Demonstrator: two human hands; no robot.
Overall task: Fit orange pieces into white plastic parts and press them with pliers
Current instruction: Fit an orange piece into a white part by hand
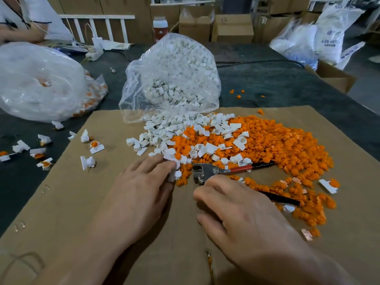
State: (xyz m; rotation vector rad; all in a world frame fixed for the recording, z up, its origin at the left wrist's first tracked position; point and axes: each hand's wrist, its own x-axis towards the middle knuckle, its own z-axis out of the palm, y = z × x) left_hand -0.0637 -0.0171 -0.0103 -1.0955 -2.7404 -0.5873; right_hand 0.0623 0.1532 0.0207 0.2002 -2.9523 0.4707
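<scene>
A dark worktop [267, 83] carries a brown cardboard sheet [82, 212] over its near half. At the sheet's far edge, in the middle, slumps a big clear bag of white plastic parts [170, 79], its mouth turned toward the near edge. A second clear bag [37, 83] lies at the worktop's left edge, with orange showing through its right side. A broad pile of orange pieces [283, 149] covers the right half of the sheet. Loose white parts [181, 128] spill from the first bag's mouth onto the pile's left side. The left hand [141, 188] lies near the middle of the sheet with fingers stretched almost straight, their tips resting on white parts at the spill's near rim; its thumb is hidden. The right hand [248, 214] lies beside it with bent fingers over the pliers [207, 171], fingertips at the metal head. One red-and-black handle points toward the right edge and the other, black, runs under the hand; whether the hand grips the tool cannot be told. Fitted white-and-orange parts [95, 147] lie scattered along the sheet's left edge and on the bare worktop beyond it.
</scene>
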